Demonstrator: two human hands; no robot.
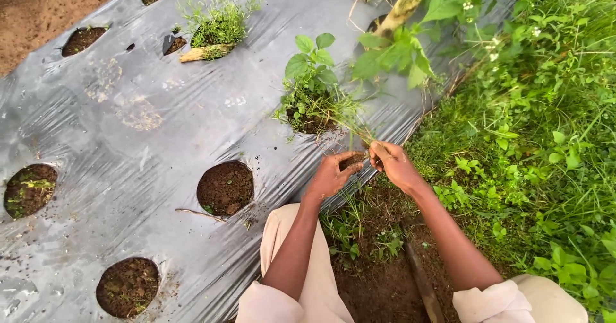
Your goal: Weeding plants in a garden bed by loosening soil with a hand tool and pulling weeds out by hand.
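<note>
Head view looks down at a garden bed covered with a shiny grey plastic sheet (160, 124). Both hands meet near the middle of the picture, a little toward 3 o'clock.

The left hand (330, 175) has its fingers curled and pressed around a small clump of dark soil and roots (351, 161). The right hand (393, 164) sits just beside it, at 3 o'clock from the left hand. Its fingertips pinch thin green grass stems (359, 130) that rise toward 11 o'clock from the clump. The two hands are touching or almost touching; it is hard to tell which.

Just above the hands, at 11 o'clock from them, a leafy green plant (311, 63) grows out of a hole in the sheet, with grassy weeds (317, 108) thick around its foot.

At 9 o'clock from the left hand is a round hole full of bare dark soil (224, 187). More round holes sit along the sheet at 7 o'clock, 9 o'clock and 11 o'clock in the picture.

A tuft of weeds (218, 21) grows at 12 o'clock, with a short piece of wood (205, 53) lying at its foot.

Green grass and small plants (532, 137) fill the 3 o'clock side. A dark tool handle (420, 278) lies on the soil between the person's arms at 6 o'clock. Pale sleeves (301, 278) cover the upper arms.
</note>
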